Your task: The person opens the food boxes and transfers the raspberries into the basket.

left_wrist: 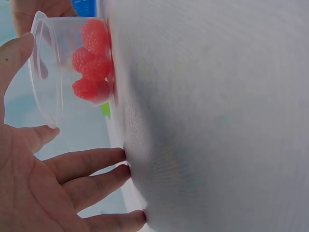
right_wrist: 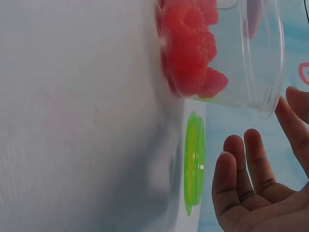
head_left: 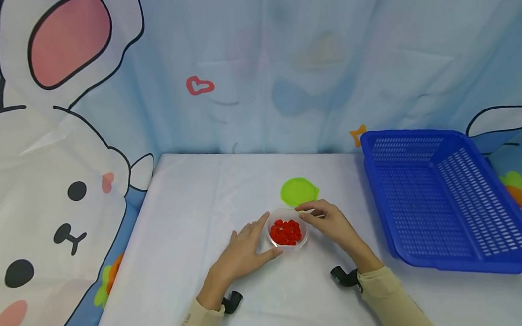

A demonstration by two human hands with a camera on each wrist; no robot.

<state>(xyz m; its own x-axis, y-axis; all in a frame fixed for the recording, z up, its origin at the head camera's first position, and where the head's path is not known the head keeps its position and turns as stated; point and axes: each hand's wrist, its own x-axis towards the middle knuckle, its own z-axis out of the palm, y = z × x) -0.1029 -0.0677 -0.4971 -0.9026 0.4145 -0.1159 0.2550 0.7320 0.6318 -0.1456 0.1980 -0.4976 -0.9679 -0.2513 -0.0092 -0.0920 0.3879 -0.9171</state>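
A clear plastic cup (head_left: 286,213) with several red raspberries (head_left: 285,233) at its bottom stands upright on the table. My left hand (head_left: 244,251) is at its left side, thumb and index finger spread along the rim (left_wrist: 42,104). In the left wrist view, that hand's other fingertips (left_wrist: 123,153) rest on the cloth. At the cup's right, my right hand (head_left: 332,223) has a fingertip at the rim, its other fingers loosely bent. Just behind the cup lies a round green lid (head_left: 297,191) with a small tab, flat on the table.
A large blue plastic basket (head_left: 426,217) occupies the table's right side. White cloth covers the table (head_left: 192,207). Behind it hangs a light blue curtain (head_left: 257,108) with cartoon prints, which also runs down the left side.
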